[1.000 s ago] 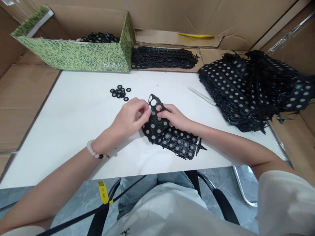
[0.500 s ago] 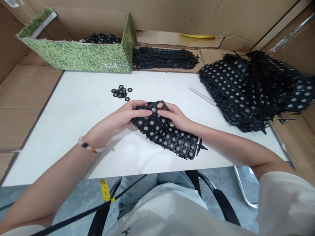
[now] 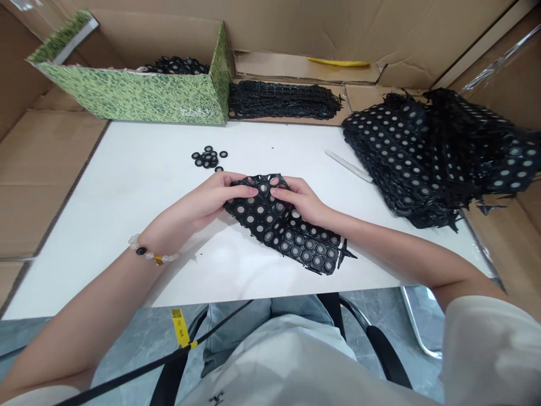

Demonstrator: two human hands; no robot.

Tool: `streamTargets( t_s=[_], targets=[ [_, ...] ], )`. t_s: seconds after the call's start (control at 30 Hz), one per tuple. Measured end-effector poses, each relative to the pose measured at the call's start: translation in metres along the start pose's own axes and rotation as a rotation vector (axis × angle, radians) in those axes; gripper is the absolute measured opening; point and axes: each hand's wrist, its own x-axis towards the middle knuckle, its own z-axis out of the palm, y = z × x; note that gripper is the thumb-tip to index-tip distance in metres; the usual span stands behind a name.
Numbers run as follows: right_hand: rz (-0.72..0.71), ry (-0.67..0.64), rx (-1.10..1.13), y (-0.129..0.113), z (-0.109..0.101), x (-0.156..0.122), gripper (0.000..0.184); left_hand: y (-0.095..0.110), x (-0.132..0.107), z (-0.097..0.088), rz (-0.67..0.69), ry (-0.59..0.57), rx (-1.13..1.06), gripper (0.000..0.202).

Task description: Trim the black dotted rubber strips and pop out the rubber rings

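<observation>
Between my hands is a black rubber sheet [image 3: 310, 246] of moulded rings with pale round centres. Its far end is lifted and bent, and its near right end rests on the white table. My left hand [image 3: 220, 194] grips the upper left edge, thumb on top and fingers underneath. My right hand [image 3: 302, 197] pinches the upper right part, its thumb close to the left thumb. A few empty holes show along the top edge. Beyond my left hand lies a small pile of loose black rings [image 3: 207, 158].
A green patterned box [image 3: 139, 96] at the back left holds black pieces. Beside it lies a stack of black mesh strips [image 3: 283, 100]. A large heap of ring sheets [image 3: 406, 152] fills the right side, near a white stick-like tool [image 3: 347, 165] on the white table [image 3: 105, 225].
My left hand has shifted slightly left, its thumb sliding a little away from the right thumb. The sheet's upper left part has moved slightly with it. My right hand stays nearly still.
</observation>
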Motion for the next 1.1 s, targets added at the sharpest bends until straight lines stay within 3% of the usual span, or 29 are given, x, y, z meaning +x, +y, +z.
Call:
streamTargets(
  t_s=[0.17,0.4,0.63,0.73,0.87,0.9,0.97,1.03,1.1],
  targets=[
    [-0.021,0.005,0.002,-0.001,0.001,0.001,0.021,0.001,-0.001,0.002,0.056,0.068,-0.027,0.020],
    [-0.018,-0.120,0.011,0.000,0.001,0.004,0.018,0.001,-0.003,0.008,0.141,0.059,0.033,0.021],
    [0.010,-0.044,0.056,-0.001,0.000,0.003,0.019,-0.006,0.004,0.003,0.136,0.117,0.078,0.022],
    [0.005,0.005,0.077,-0.003,0.000,0.003,0.020,-0.012,0.009,0.001,0.166,0.143,0.211,0.028],
    [0.012,0.071,0.033,-0.003,0.001,0.003,0.019,-0.016,0.009,0.004,0.427,0.286,0.422,0.052],
    [0.014,0.082,0.017,-0.003,0.002,0.003,0.019,-0.015,0.007,0.004,0.508,0.341,0.504,0.052],
    [0.011,0.094,-0.011,-0.003,0.003,0.003,0.018,-0.013,0.003,0.005,0.653,0.418,0.712,0.032],
    [-0.002,0.081,-0.026,-0.003,0.003,0.003,0.018,-0.009,-0.002,0.004,0.712,0.361,0.899,0.010],
    [-0.018,0.044,-0.033,-0.004,0.003,0.003,0.018,-0.006,-0.005,0.004,0.684,0.230,0.983,0.016]
  ],
)
